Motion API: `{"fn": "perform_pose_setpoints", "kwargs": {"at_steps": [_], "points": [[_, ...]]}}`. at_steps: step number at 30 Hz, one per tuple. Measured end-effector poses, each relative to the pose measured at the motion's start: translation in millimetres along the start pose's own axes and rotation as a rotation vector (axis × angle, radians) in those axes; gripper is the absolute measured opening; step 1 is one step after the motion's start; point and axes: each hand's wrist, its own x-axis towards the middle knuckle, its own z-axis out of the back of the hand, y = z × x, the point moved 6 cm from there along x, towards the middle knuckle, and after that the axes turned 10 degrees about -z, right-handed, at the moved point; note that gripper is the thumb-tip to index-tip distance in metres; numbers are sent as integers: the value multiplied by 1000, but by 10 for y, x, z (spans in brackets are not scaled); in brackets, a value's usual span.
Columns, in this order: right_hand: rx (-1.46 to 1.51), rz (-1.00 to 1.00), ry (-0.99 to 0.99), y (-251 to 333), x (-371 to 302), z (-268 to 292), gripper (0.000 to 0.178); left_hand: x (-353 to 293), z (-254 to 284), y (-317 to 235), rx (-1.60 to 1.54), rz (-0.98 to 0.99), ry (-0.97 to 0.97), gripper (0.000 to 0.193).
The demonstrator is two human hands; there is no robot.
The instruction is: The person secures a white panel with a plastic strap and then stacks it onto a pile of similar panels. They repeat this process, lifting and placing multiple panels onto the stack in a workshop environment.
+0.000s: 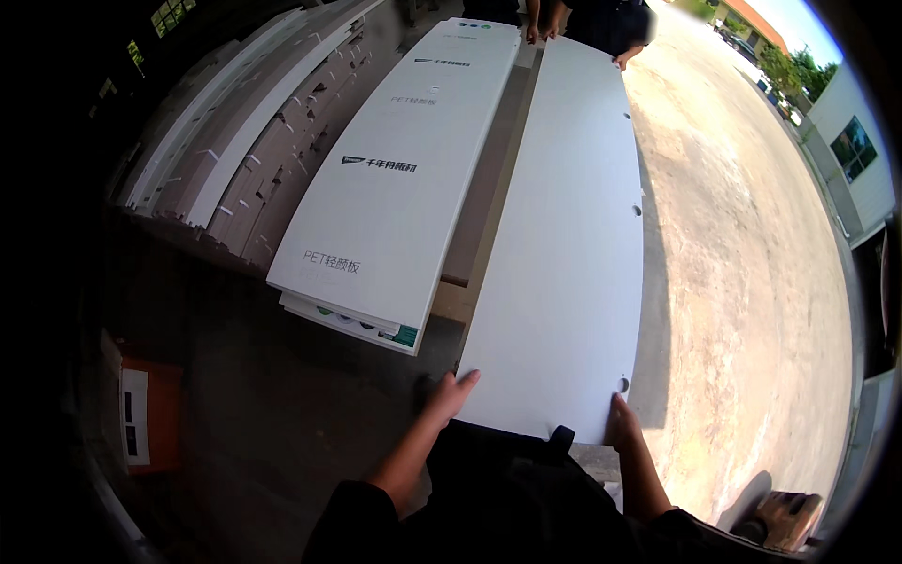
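A long white panel (pixel 562 235) stretches away from me, with round cut-outs along its right edge. My left hand (pixel 454 395) grips its near left corner, the thumb on the top face and the fingers hidden underneath. At the near right corner my right hand (pixel 623 425) is closed around the edge, just below a cut-out. Another person's hands, one of them a hand (pixel 552 26) at the far left corner, hold the far end. Left of this panel lies a stack of white printed boards (pixel 376 202), apart from my hands.
More stacked boards (pixel 272 141) with torn brown wrapping stand at the far left. An orange box (pixel 150 414) with a white label sits on the dark floor at left. Sunlit concrete (pixel 742 282) runs along the right, with a brown object (pixel 792 520) at lower right.
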Motion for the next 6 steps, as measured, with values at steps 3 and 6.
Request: {"fn": "perform_pose_setpoints", "kwargs": {"at_steps": [3,6], "points": [[-22,3,-86,195,-276,11,57,-53,-41,-313,152,-58,80,70],[-147,74,-17,390,-393,-155,67,-240,71,-705,300,-97,56,71]]}}
